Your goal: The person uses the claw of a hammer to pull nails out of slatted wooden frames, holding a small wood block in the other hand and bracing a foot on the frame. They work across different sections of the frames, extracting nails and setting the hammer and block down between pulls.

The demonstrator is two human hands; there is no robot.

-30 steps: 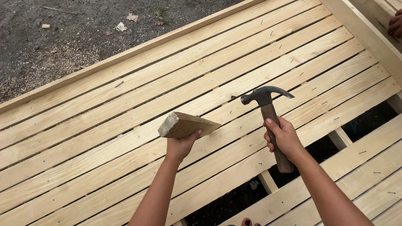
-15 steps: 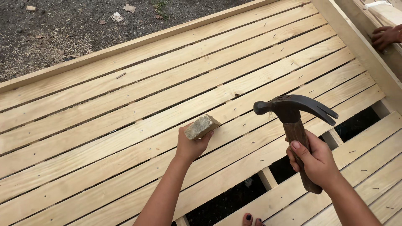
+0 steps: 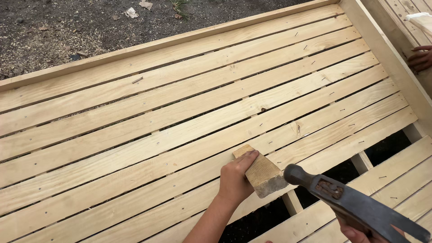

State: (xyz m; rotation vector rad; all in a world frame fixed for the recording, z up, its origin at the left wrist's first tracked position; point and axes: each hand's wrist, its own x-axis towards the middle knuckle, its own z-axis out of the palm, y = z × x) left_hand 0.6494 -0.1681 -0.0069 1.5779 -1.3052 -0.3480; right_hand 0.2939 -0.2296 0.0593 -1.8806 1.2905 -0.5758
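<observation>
Wooden block (image 3: 262, 173), short and pale with a rough grey end, is sitting in my left hand (image 3: 235, 180); I am gripping it with my thumb along its top edge and my fingers wrapped underneath. I am pressing it flat against the edge of one slat (image 3: 189, 157) near the lower middle of the head view, right where the row of slats gives way to an open gap with dark ground below. My right hand (image 3: 360, 234) is only peeking in at the bottom edge, clenching around the handle of a hammer (image 3: 355, 204). Its dark metal head is pointing toward the block, its striking face sitting just beside the block's grey end. The slatted frame (image 3: 180, 42) is filling most of the view, its boards running side by side with thin gaps and small nails (image 3: 299, 128) dotting them. Beyond its far rail, dirt (image 3: 58, 31) scattered with wood chips is showing. At the far right edge, another person's hand (image 3: 420, 57) is resting on the frame's side rail.
</observation>
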